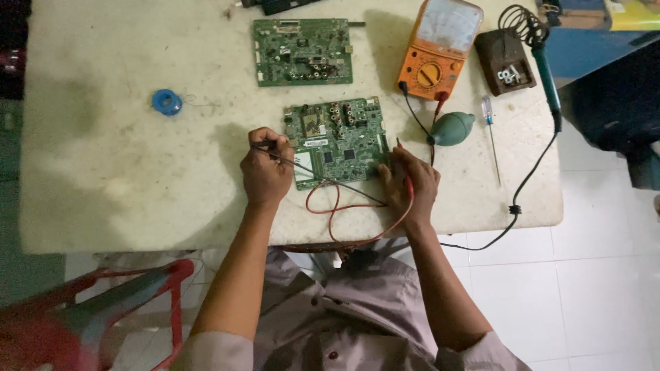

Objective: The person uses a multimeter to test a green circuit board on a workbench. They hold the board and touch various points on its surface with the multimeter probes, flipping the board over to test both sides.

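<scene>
A green circuit board (338,139) lies near the front of the white table (124,172). My left hand (265,172) grips a thin black test probe (271,147) at the board's left edge. At the board's right edge my right hand (411,184) grips a red test probe (405,172). Red and black leads (337,206) loop over the table's front edge and run up to an orange multimeter (438,48) at the back.
A second green circuit board (303,51) lies behind the first. A blue solder spool (166,102) sits to the left. On the right are a green rubber blower (452,128), a screwdriver (491,134), and a soldering iron (546,72) in its stand (505,60). A red chair (103,309) is lower left.
</scene>
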